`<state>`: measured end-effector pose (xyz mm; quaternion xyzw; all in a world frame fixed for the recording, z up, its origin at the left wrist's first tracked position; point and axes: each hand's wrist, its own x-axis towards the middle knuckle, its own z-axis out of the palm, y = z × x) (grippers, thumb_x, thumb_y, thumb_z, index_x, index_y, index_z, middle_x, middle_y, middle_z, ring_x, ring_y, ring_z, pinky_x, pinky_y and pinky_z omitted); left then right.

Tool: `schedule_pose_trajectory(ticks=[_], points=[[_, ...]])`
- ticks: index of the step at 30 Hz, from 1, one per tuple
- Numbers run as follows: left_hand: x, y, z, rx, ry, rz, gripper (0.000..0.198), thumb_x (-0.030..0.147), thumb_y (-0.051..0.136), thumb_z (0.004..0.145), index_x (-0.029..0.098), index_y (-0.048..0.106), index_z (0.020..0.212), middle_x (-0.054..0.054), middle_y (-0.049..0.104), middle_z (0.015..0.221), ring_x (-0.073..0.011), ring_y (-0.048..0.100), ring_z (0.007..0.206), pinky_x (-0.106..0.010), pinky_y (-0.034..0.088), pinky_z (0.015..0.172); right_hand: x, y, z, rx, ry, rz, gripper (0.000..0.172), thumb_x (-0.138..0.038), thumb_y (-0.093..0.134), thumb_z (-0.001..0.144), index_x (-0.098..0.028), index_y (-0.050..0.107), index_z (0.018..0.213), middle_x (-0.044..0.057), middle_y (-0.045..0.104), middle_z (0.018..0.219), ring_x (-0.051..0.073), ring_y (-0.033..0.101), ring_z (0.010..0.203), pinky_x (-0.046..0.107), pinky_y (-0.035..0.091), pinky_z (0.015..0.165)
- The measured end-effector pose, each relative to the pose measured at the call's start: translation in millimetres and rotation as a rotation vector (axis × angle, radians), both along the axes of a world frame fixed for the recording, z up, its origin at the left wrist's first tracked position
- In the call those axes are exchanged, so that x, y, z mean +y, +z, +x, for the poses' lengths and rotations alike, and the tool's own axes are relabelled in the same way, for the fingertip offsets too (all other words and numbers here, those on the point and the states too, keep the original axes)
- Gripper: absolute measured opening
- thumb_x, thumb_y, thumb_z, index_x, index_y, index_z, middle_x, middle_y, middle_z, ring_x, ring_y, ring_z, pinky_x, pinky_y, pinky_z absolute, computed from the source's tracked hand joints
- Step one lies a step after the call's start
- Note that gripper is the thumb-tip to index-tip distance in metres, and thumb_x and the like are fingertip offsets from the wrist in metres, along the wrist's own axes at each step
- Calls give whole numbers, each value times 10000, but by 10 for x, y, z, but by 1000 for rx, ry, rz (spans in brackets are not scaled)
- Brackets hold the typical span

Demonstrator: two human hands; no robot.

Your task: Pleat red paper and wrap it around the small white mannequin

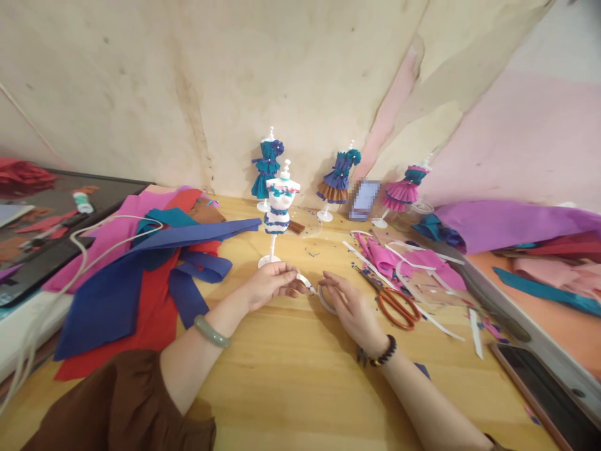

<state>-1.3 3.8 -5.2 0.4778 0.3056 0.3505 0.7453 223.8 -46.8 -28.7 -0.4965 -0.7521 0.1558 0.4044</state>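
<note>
Between my hands runs a short white tape strip [307,284] with small blue bits on it. My left hand [278,282] is closed, pinching the strip's left end. My right hand [347,307] curls over a white tape roll [325,299], its fingers partly hiding it. Just beyond my left hand stands a small white mannequin [283,199] on a round base, with teal, pink and blue trim at chest and hips. Orange-handled scissors [398,308] lie to the right of my right hand.
Behind stand three dressed mannequins: teal [267,166], blue and brown [336,178], pink [402,191]. Blue crepe paper [107,307] and red paper lie left, near a white cable [84,250]. Pink scraps [413,263], a phone [539,388] and purple paper [507,225] are right.
</note>
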Motion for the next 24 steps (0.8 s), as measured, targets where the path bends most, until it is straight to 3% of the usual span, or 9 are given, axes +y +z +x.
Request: schedule_pose_trajectory(ticks=[5, 11, 14, 18, 21, 24], points=[[-17, 166, -32, 306, -4, 279, 253, 382, 659, 816, 140, 609, 763, -4, 647, 698, -71, 533, 571, -211, 425, 586, 53, -6, 25, -24, 22, -5, 329, -291, 382, 999, -191, 574, 1247, 102, 720, 1112, 217, 652, 1073, 414, 492, 981], [-99, 411, -59, 498, -73, 477, 137, 272, 596, 822, 152, 660, 806, -9, 665, 722, -94, 574, 623, -208, 448, 602, 75, -19, -27, -70, 61, 10, 331, -294, 380, 999, -195, 574, 1247, 105, 720, 1098, 227, 653, 1045, 421, 498, 952], [-130, 468, -65, 550, -91, 523, 158, 290, 616, 812, 155, 694, 785, -17, 681, 717, -105, 592, 627, -210, 455, 600, 74, -17, -6, -78, 3, 30, 306, -317, 414, 990, -184, 600, 1192, 106, 718, 1013, 227, 661, 980, 391, 518, 894], [-132, 467, -37, 496, -25, 462, 113, 261, 654, 783, 156, 697, 789, -14, 692, 704, -101, 598, 608, -211, 470, 600, 48, 39, 52, -48, -89, 121, 220, -288, 467, 964, -188, 606, 1102, 59, 689, 854, 195, 658, 791, 331, 527, 747], [-123, 457, 4, 392, 74, 332, 79, 224, 665, 773, 149, 679, 753, -16, 699, 693, -90, 587, 569, -219, 485, 603, 2, 114, 53, -153, 20, 212, 116, -243, 526, 942, -194, 625, 978, 57, 673, 864, 190, 632, 820, 321, 495, 763], [-130, 455, 47, 322, 153, 189, 92, 195, 665, 775, 134, 668, 707, -31, 703, 685, -85, 585, 552, -220, 482, 589, -35, 155, 3, -417, 157, 390, 162, -170, 494, 957, -186, 655, 960, 55, 635, 826, 175, 579, 766, 310, 446, 716]])
